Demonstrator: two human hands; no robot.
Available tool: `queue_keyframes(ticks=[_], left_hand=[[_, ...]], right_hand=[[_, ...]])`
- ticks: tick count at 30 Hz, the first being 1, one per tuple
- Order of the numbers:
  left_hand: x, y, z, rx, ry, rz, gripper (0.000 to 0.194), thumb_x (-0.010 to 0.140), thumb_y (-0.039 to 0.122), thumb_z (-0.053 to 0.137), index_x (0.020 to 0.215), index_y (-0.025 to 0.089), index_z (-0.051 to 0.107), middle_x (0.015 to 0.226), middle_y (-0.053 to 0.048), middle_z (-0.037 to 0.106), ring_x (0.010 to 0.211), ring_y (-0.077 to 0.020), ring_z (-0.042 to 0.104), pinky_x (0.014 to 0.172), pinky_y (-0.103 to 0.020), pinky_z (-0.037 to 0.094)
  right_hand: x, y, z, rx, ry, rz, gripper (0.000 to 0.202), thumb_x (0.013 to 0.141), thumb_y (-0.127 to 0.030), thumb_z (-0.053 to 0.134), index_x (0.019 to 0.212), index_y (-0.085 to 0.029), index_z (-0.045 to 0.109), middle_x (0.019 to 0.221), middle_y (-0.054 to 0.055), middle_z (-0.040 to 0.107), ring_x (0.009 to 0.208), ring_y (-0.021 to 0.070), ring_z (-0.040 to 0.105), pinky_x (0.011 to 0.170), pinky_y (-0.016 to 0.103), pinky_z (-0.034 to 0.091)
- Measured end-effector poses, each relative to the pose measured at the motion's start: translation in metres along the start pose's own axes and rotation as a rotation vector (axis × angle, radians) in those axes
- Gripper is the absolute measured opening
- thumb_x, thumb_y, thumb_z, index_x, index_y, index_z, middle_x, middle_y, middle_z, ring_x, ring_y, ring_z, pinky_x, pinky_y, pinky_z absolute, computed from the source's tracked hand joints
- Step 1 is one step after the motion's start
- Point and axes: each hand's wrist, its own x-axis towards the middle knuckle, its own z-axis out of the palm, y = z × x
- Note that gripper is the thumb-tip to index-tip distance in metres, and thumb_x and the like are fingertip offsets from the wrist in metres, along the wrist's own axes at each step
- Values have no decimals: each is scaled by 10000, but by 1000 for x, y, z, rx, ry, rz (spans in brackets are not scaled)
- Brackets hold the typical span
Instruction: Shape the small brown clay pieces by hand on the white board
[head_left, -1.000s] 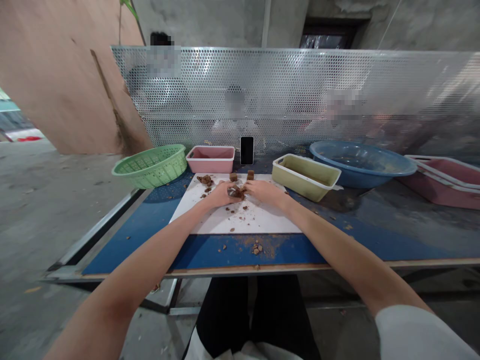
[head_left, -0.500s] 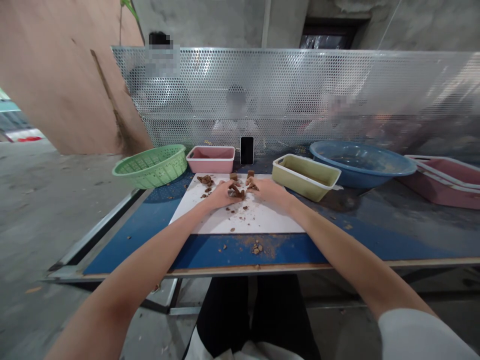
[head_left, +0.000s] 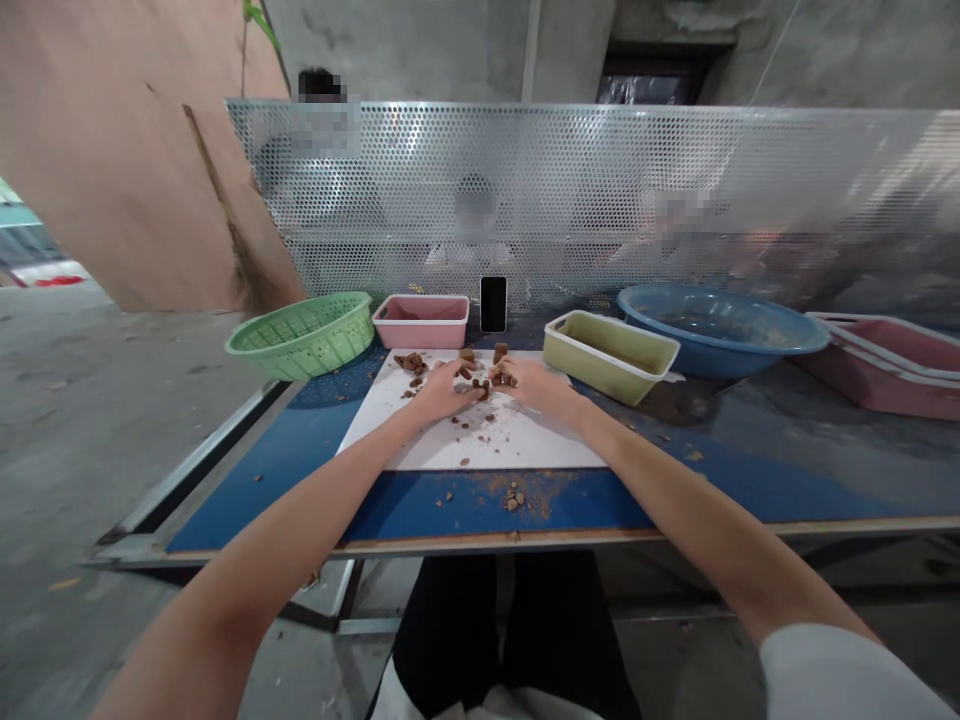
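On the white board (head_left: 420, 455) both my hands work close together over crumbly brown lumps that look like clay. My left hand (head_left: 441, 392) curls its thumb and fingers around a brown clay lump (head_left: 481, 388). From the other side, my right hand (head_left: 534, 386) bends its fingers over brown clay pieces, partly hidden beneath them. Just beyond the fingertips stand two brown blocks, a left block (head_left: 466, 355) and a right block (head_left: 500, 351). A heap of broken clay (head_left: 409, 363) lies left of my left hand, and small crumbs (head_left: 465, 425) are scattered nearer to me.
Behind the board are a green basket (head_left: 300, 345), a pink bin (head_left: 421, 333), an upright phone (head_left: 493, 305), an olive bin (head_left: 600, 365) and a blue basin (head_left: 720, 345). More pink bins (head_left: 885, 385) stand right. People appear behind a perforated metal screen (head_left: 555, 200). Crumbs (head_left: 514, 497) dot the blue table (head_left: 292, 490).
Both hands stay in nearly the same place, with their fingers shifted slightly around the clay. The brown pieces between them sit a little differently. The view has tilted very slightly.
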Motion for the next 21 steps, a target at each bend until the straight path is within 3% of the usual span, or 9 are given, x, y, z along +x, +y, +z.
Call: queue_keyframes(ticks=[4,8,14,21], left_hand=[[-1,11,-5,-65,209,-46,215,1005,389,562,1072,224,683,1131,-95,776,1082,-289,676,1007,-431,482],[-1,15,-9,-54,350,-125,186,1008,309,524,1068,228,679,1101,-84,783,1058,-280,671,964,-419,489],[-1,8,-7,-62,378,-197,144,963,231,564,1034,227,689,1051,-77,779,963,-266,654,914,-403,496],[0,5,-4,-42,387,-233,167,945,171,565,1027,208,705,1053,-81,786,950,-246,668,904,-375,508]], right_hand=[[1,3,3,-6,-7,-68,130,1050,-269,647,1143,-219,722,1180,119,739,1141,282,702,1015,442,560],[1,0,2,-29,-22,-53,168,1095,-254,551,1140,-221,710,1187,119,743,1143,282,704,1018,442,557],[0,-5,1,-8,6,93,253,1141,-301,445,1065,-232,676,1062,107,759,993,277,723,919,418,561],[-2,-4,3,171,94,-38,65,1043,-257,665,1089,-229,700,1122,85,773,1001,244,739,922,385,581]])
